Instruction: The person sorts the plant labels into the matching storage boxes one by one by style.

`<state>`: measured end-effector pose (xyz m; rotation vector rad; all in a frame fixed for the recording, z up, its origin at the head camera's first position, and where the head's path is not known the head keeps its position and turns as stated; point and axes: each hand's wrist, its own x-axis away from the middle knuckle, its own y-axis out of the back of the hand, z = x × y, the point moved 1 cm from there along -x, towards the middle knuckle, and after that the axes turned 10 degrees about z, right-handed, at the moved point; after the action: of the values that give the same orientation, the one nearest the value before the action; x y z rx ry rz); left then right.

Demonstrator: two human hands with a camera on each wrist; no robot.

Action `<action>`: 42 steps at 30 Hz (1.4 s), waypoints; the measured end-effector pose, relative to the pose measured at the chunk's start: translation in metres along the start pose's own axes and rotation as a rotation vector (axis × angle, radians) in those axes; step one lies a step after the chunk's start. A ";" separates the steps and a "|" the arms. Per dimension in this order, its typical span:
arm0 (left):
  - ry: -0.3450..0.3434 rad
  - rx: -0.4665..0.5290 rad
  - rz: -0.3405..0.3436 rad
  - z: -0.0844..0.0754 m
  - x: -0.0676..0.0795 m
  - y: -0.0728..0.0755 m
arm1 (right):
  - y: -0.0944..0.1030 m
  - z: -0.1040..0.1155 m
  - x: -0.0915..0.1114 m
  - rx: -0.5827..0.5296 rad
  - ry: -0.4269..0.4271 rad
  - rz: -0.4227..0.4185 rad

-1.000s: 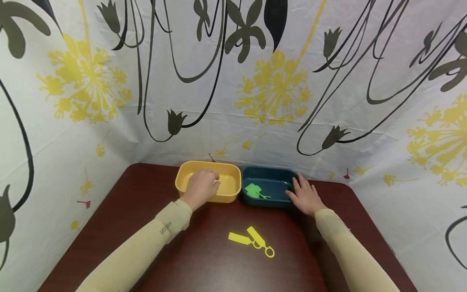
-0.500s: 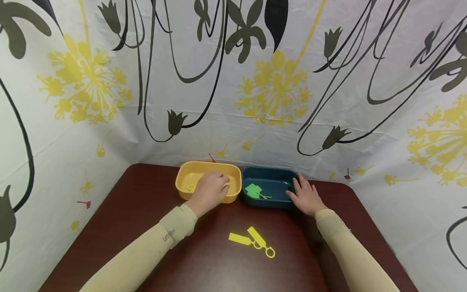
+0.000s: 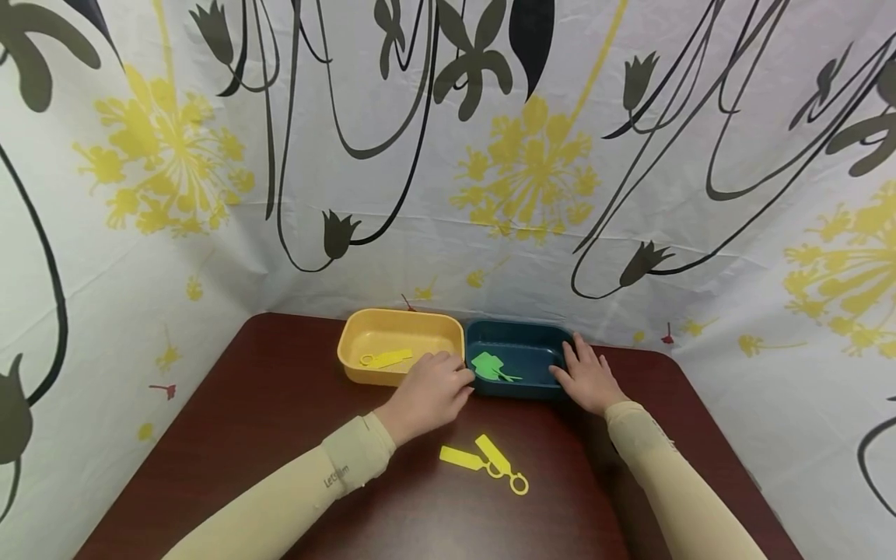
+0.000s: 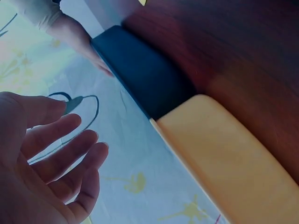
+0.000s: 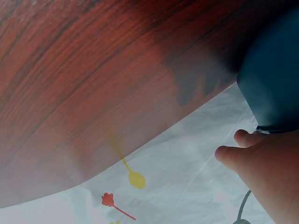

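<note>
left grip (image 3: 430,391) moved right of yellow tag (image 3: 390,358)

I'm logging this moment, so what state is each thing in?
Yellow bin: upright, yellow contents inside
Blue bin: upright, green contents inside
Two yellow tags: lying overlapped on table
Left hand: fingers loosely curled, holding nothing
Right hand: fingers spread at blue bin's rim

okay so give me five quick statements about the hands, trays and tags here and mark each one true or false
1. The blue tray stands beside the yellow tray. True.
2. The green pieces lie in the yellow tray. False: they lie in the blue tray.
3. Two yellow tags lie on the table. True.
4. The left hand grips a yellow tag. False: no item shows in it.
5. The right hand touches the blue tray. True.
</note>
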<state>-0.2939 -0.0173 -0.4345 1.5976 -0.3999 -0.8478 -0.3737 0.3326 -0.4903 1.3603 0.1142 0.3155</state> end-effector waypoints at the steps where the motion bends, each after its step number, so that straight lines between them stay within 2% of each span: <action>1: 0.003 0.004 0.005 -0.002 0.000 -0.001 | 0.000 -0.001 0.000 -0.002 0.000 -0.001; 7: -0.001 0.031 0.037 -0.011 0.002 -0.009 | 0.000 -0.002 0.000 0.003 -0.003 0.012; 19: 0.016 0.081 0.157 -0.020 0.008 -0.025 | 0.001 -0.002 0.000 0.008 -0.001 0.011; 27: 0.037 0.071 0.264 -0.026 0.010 -0.037 | -0.001 -0.002 0.000 -0.011 0.003 0.001; 37: 0.043 0.110 0.325 -0.028 0.012 -0.046 | 0.000 -0.002 0.001 -0.005 0.002 0.009; 42: 0.041 0.098 0.344 -0.029 0.012 -0.052 | -0.001 -0.003 0.000 0.000 0.004 0.010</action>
<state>-0.2752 0.0063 -0.4876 1.5734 -0.6733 -0.5392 -0.3741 0.3350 -0.4916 1.3610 0.1107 0.3270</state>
